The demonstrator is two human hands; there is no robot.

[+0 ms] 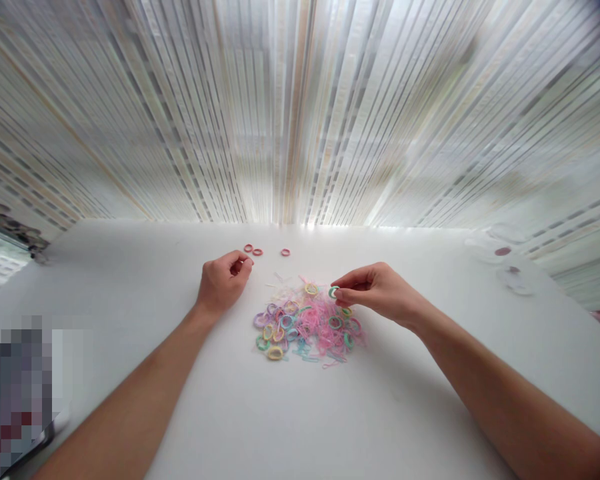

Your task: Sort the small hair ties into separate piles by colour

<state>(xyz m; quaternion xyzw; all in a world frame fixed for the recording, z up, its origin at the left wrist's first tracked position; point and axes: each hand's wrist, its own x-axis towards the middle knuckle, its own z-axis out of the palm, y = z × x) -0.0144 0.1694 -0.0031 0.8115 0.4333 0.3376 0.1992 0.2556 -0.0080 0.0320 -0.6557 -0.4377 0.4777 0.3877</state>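
My right hand (373,290) pinches a small green hair tie (334,292) between thumb and fingertips, just above the upper right side of a mixed pile. That pile holds several coloured hair ties, among them a yellow hair tie (275,353) and a purple hair tie (261,321), tangled with thin pink elastic bands (313,320). To the left of the pile, my left hand (226,279) is closed, thumb against curled fingers; whether anything is inside is hidden. Just beyond it lie two red hair ties (257,253), with another red hair tie (285,253) a little to their right.
Everything lies on a white table (220,413). Clear round plastic items (515,280) sit at the far right. A blurred-out device (15,393) is at the near left. Striped string curtains (300,120) hang along the back edge.
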